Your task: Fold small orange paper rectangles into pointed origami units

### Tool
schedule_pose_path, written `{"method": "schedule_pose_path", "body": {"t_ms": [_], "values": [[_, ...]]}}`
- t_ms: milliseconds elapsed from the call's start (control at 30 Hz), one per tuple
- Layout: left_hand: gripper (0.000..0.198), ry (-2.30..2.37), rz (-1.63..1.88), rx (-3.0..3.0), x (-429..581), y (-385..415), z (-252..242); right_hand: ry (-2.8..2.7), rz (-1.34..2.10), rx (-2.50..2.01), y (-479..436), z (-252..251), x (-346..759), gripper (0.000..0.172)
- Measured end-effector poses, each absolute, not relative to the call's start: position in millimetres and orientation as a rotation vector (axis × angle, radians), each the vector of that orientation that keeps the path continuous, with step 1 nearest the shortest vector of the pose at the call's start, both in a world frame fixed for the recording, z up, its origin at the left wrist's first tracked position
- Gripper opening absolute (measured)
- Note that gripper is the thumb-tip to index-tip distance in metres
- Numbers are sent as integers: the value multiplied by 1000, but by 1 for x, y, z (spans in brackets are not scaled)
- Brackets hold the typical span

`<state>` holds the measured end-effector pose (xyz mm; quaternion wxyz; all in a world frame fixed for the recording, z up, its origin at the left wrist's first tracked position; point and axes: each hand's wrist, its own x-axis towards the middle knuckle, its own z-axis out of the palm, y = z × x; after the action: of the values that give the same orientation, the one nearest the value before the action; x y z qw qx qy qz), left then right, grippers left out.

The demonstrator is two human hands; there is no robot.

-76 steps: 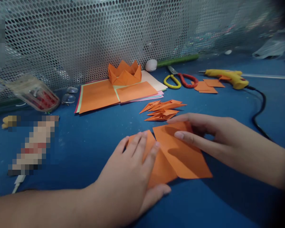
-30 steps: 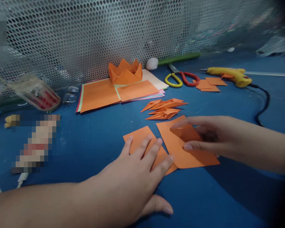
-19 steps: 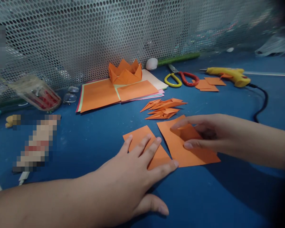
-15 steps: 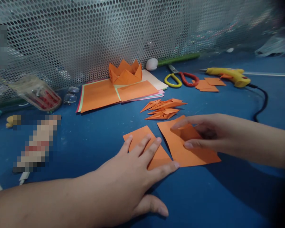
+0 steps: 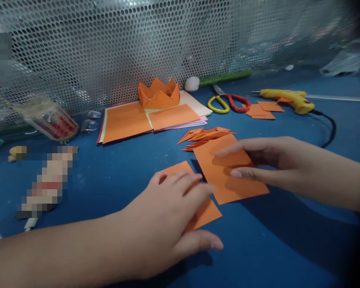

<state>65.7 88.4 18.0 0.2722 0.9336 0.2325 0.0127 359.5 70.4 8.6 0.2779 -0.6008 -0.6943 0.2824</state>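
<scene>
My left hand (image 5: pixel 168 216) lies open on a small orange paper piece (image 5: pixel 207 212) on the blue table, fingers slightly curved over it. My right hand (image 5: pixel 258 160) grips a larger orange paper piece (image 5: pixel 225 180), thumb on its near side and fingers over the top. That piece hangs a little above the table and throws a shadow. Its far edge overlaps a pile of folded orange pointed pieces (image 5: pixel 204 134). The two paper pieces sit close together, with a narrow gap between them.
A folded orange paper crown (image 5: pixel 159 94) stands on a stack of coloured sheets (image 5: pixel 126 120) by the perforated metal screen (image 5: pixel 108 48). Scissors (image 5: pixel 225 103), small orange squares (image 5: pixel 262 110) and a yellow glue gun (image 5: pixel 288 98) with black cable (image 5: pixel 330 128) lie right. A plastic container (image 5: pixel 48 118) lies left.
My right hand has raised the larger paper and carried it back over the folded pile. My left hand's fingers have drawn back and curled on the smaller piece.
</scene>
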Motion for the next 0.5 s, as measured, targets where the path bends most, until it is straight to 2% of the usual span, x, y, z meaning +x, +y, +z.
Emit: {"method": "schedule_pose_path", "body": {"t_ms": [67,133,233,300,400,500], "values": [[69,708,287,2378,64,92,11,-1816,989,-1477,67,13,355,55],[76,738,417,2234,64,96,7,-1698,1181,-1368,63,15,349,49],[87,744,535,1994,69,99,7,-1589,1304,-1279,58,12,339,58],[85,779,615,1860,73,101,10,-1562,1301,-1257,56,9,335,66],[53,817,646,1759,79,102,13,-1567,1234,-1290,54,4,332,75],[19,840,692,1721,82,103,15,-1664,1080,-1369,51,-2,332,72]]}}
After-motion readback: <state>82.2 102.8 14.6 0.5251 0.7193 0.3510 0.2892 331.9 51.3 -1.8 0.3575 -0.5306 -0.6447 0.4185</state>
